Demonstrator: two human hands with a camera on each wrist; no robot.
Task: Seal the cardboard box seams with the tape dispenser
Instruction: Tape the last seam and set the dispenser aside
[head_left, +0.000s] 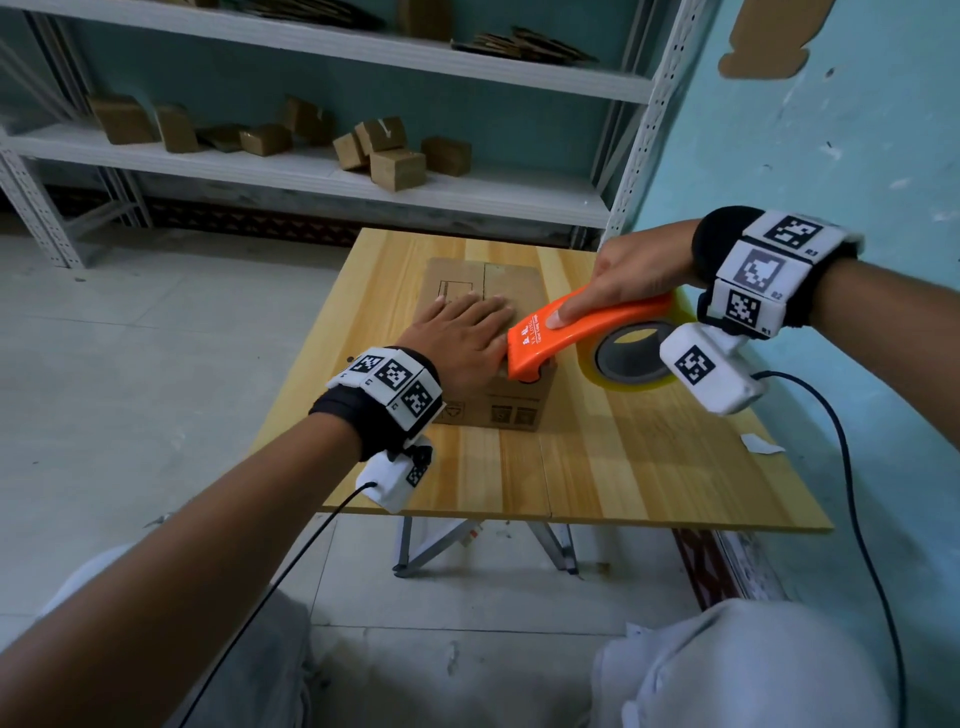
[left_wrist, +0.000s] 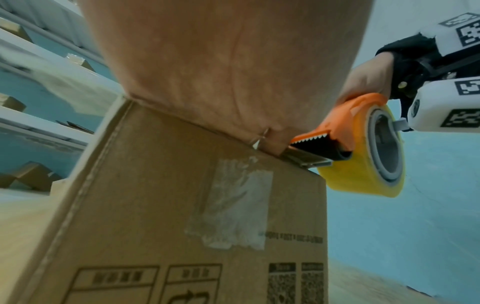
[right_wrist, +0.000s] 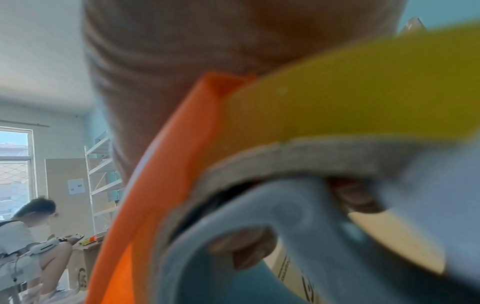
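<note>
A small cardboard box (head_left: 467, 283) stands on the wooden table (head_left: 597, 467). My left hand (head_left: 462, 332) lies flat on its top, fingers straight, pressing down; in the left wrist view the palm (left_wrist: 221, 72) covers the box's (left_wrist: 155, 205) top edge. My right hand (head_left: 628, 280) grips the orange tape dispenser (head_left: 576, 332), index finger stretched along its top. The dispenser's toothed front (left_wrist: 311, 142) sits at the box's near top edge beside my left hand. Its yellow tape roll (left_wrist: 363, 174) hangs off the box's right side. An old clear tape patch (left_wrist: 233, 205) sticks to the box's near face.
White metal shelving (head_left: 311, 171) with several small cardboard boxes stands behind the table. A turquoise wall (head_left: 831, 156) runs close along the table's right. A white paper scrap (head_left: 761, 444) lies near the table's right edge. Another person (right_wrist: 28, 232) sits far off.
</note>
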